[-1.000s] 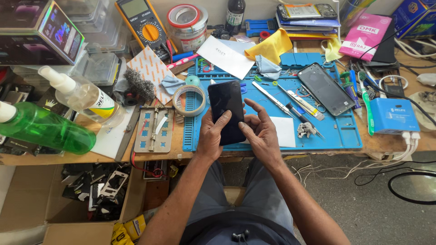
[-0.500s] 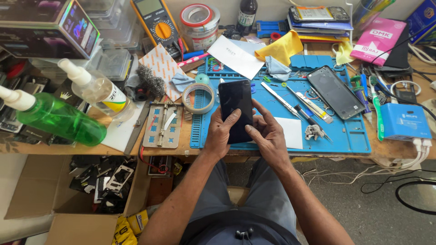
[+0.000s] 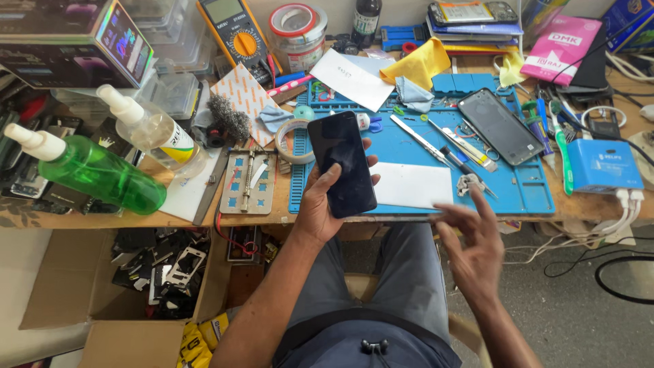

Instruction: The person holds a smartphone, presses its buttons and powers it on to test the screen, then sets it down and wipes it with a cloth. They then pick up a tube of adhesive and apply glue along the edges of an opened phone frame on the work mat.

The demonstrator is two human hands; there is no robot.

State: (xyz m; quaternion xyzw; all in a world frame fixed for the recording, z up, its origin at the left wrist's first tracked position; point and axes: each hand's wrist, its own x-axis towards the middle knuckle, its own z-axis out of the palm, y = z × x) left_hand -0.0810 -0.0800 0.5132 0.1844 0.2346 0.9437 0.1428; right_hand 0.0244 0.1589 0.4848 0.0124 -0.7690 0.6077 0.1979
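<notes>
Over the blue mat (image 3: pixel 518 191), phone (image 3: pixel 342 163) in left-hand fingers (image 3: pixel 325 182)

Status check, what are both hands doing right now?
Left hand holds black phone over blue mat. Right hand open, off the phone, at the bench edge. Nothing in the way.

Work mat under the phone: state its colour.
Blue, seen in the head view: the work mat lies under the black phone held by the left hand.

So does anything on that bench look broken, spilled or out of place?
No spill or damage shows. The green spray bottle and the clear one lie tilted on their sides at the bench's left. The left hand holds a dark phone; the right hand hangs free, blurred.
</notes>
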